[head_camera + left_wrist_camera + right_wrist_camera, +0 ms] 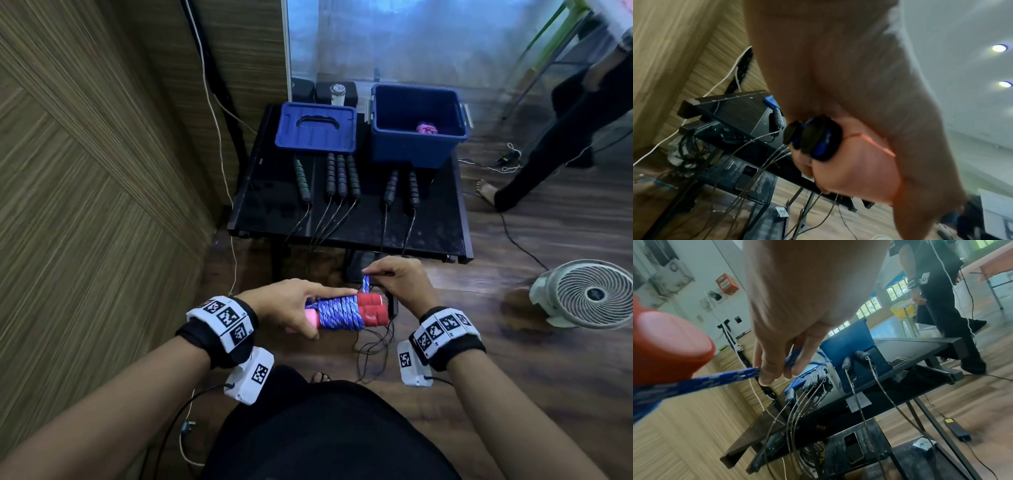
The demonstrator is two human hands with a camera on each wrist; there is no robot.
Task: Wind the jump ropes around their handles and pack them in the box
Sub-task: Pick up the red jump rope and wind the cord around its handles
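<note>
I hold a pair of red handles (371, 310) side by side in front of my waist, with blue-and-white rope (339, 313) wound round their middle. My left hand (294, 305) grips the wound bundle at its left end, index finger laid along the top. My right hand (397, 279) pinches the loose end of the blue rope (731, 378) just above the red handles (668, 350). The open blue box (418, 126) stands on the black table (442, 233) at the back right, with a wound pink rope (426, 128) inside. Several black-handled ropes (342, 176) lie on the table.
The blue lid (315, 126) lies on the table left of the box. The black ropes' cords hang over the table's front edge. A white fan (589, 293) stands on the floor at the right. Another person's legs (548, 150) are at the far right. A wood-panelled wall runs along the left.
</note>
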